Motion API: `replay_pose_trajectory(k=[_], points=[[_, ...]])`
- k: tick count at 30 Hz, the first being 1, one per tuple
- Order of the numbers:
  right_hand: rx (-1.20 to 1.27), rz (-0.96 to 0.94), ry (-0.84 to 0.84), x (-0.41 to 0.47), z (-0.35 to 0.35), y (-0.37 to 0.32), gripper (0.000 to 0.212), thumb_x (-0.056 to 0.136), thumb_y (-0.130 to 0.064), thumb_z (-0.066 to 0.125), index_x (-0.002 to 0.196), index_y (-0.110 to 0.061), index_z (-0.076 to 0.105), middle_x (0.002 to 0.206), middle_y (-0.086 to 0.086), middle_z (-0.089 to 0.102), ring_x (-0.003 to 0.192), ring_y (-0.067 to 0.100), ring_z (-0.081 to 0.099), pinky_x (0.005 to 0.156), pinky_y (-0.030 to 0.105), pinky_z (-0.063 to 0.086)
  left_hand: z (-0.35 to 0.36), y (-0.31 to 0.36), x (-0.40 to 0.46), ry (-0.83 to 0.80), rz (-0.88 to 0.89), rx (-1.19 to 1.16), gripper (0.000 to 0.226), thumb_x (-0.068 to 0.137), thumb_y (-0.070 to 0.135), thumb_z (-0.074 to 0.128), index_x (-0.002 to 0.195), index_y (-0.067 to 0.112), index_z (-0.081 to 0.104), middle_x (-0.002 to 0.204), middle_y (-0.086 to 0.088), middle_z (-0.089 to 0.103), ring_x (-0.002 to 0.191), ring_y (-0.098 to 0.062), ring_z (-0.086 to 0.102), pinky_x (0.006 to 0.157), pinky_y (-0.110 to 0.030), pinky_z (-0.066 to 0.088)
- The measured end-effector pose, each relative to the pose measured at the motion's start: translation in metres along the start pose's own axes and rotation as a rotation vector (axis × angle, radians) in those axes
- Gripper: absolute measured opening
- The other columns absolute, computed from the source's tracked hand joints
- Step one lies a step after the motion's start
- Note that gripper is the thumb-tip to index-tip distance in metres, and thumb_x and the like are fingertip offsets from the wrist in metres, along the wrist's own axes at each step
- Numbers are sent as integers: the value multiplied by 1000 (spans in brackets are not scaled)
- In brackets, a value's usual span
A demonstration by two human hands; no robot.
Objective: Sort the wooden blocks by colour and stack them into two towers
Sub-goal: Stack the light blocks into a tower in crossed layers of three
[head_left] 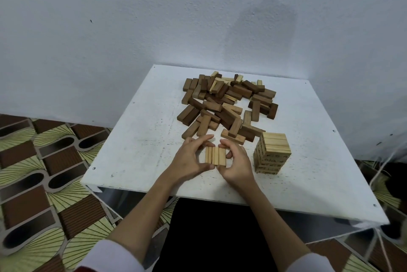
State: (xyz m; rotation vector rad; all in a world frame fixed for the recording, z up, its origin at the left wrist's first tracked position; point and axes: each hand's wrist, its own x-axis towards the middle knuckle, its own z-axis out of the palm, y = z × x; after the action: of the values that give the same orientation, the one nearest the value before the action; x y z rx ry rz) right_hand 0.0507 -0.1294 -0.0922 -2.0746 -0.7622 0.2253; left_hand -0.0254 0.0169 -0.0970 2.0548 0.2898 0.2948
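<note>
Partway done: squared tower of pale wooden blocks standing at four o'clock on white square table, left hand and right hand pinching a row of pale blocks at six, dark-brown tower unbuilt, mixed heap left at twelve.

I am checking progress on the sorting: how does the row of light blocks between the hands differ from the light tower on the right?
The row of light blocks lies flat as one layer on the white table; the light tower rises many layers high. The left hand and right hand grip the row; nothing touches the tower. Both are pale wood only.
</note>
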Motion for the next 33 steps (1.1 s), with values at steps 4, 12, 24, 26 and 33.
replay_pose_trajectory(k=[4,12,24,26,33], points=[[0,10,-12,1,0,0,67,73,-7,72,133,-21,46,121,-2,53,92,3,46,74,6,37,0,0,0,5,-10,-8,85,61,25,84,137,31,45,116,4,60,115,3,40,108,-32,38],[23,-10,-13,0,0,-1,66,74,-3,69,134,-19,46,116,-7,53,99,6,43,74,4,36,-8,5,-4,38,-10,-90,81,65,1,83,136,20,47,114,2,62,101,9,52,89,-4,38],[38,-24,0,-2,-1,-3,66,73,2,67,133,-16,48,111,-12,51,101,6,43,76,0,34,-11,10,-8,140,46,-183,66,67,1,80,127,18,58,119,1,56,104,-7,54,95,-20,48],[28,-17,-1,-2,-1,-4,65,73,2,68,133,-17,48,111,-13,49,104,7,44,76,1,35,-12,10,-8,151,49,-192,64,67,-3,79,125,17,59,117,2,56,104,-7,55,96,-23,49],[17,-36,1,-2,-1,-4,63,71,3,67,130,-14,51,116,-8,52,111,12,44,78,4,34,-7,6,-8,118,42,-215,69,67,-3,81,128,17,57,116,-1,60,111,-10,58,97,-21,47]])
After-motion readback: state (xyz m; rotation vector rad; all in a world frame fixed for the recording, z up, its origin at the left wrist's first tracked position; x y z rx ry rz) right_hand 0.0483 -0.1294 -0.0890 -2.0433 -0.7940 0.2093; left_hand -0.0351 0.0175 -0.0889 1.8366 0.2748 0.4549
